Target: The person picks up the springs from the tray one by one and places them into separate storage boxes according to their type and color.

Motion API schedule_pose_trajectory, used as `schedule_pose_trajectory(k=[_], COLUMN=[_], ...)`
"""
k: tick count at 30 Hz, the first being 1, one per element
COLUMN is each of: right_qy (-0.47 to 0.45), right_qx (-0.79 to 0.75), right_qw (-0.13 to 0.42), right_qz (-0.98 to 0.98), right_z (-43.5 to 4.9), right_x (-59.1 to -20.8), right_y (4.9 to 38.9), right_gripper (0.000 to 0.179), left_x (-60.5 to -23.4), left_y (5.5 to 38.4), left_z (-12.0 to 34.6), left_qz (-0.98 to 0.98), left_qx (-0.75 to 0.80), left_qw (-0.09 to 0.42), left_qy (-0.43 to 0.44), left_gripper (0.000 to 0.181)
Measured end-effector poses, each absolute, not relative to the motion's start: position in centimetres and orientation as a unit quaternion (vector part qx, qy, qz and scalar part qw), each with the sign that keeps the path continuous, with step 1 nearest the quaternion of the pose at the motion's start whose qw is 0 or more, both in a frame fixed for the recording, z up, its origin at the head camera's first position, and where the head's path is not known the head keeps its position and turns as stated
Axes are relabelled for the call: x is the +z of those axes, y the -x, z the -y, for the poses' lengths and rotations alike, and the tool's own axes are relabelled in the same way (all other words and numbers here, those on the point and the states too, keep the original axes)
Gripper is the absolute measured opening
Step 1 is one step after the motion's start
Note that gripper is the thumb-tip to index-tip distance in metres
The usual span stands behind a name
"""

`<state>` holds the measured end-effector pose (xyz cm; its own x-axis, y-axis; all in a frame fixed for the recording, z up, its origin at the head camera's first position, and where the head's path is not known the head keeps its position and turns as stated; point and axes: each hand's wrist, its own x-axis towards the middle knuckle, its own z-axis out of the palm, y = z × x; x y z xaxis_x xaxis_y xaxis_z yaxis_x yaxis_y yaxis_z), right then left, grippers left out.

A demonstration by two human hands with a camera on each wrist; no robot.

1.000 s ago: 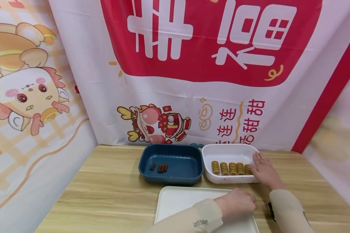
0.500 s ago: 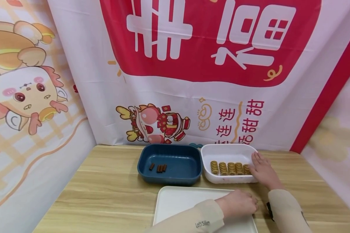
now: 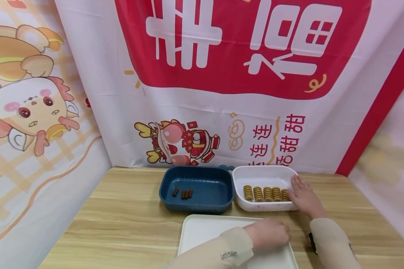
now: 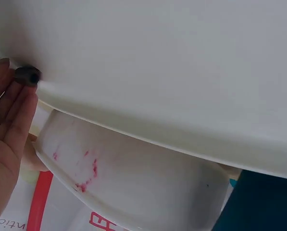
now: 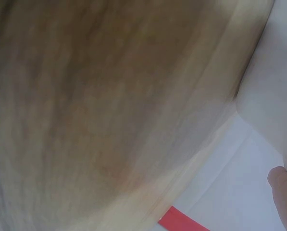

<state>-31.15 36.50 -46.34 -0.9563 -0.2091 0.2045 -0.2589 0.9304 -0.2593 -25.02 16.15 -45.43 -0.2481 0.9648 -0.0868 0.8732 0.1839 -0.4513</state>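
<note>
My left hand (image 3: 268, 233) is over the right part of the white tray (image 3: 205, 224). In the left wrist view its thumb and fingers pinch a short dark brown tube (image 4: 28, 75) with a hole in its end, close to the tray surface. My right hand (image 3: 306, 198) rests on the right rim of the white container (image 3: 252, 206), its fingers fairly straight. One fingertip (image 5: 279, 179) shows near the rim in the right wrist view. Inside that container stand several stacks of round yellow-brown biscuits (image 3: 268, 194), the rightmost partly hidden by the right hand.
Left of the white container stands a dark blue container (image 3: 196, 207) with several short brown tubes (image 3: 186, 194) lying inside. Both containers are behind the tray on a wooden table (image 3: 121, 216). A printed cloth (image 3: 202, 93) hangs behind the table.
My left hand has shifted slightly to the left over the tray. The right hand stays at the white container's rim, and the containers have not visibly moved.
</note>
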Motion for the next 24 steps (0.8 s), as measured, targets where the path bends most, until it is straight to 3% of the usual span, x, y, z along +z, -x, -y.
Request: schedule_pose_trajectory(k=[5, 18, 24], right_qy=[-0.118, -0.114, -0.118], right_qx=[0.139, 0.143, 0.142], right_qw=[0.088, 0.079, 0.084], right_qz=[0.979, 0.98, 0.979], right_z=[-36.59, -36.7, -36.71], right_x=[-46.28, -46.49, -46.37], right_y=[31.23, 31.11, 31.23], right_gripper=[0.062, 0.063, 0.063], left_x=[-45.36, -45.3, -44.49], left_y=[25.22, 25.27, 25.89], left_z=[-15.99, -15.89, -15.29], left_qz=[0.787, 0.773, 0.798], left_qx=[0.177, 0.173, 0.067], left_qw=[0.079, 0.099, 0.026], left_qy=[0.586, 0.602, 0.598], left_gripper=[0.021, 0.018, 0.021])
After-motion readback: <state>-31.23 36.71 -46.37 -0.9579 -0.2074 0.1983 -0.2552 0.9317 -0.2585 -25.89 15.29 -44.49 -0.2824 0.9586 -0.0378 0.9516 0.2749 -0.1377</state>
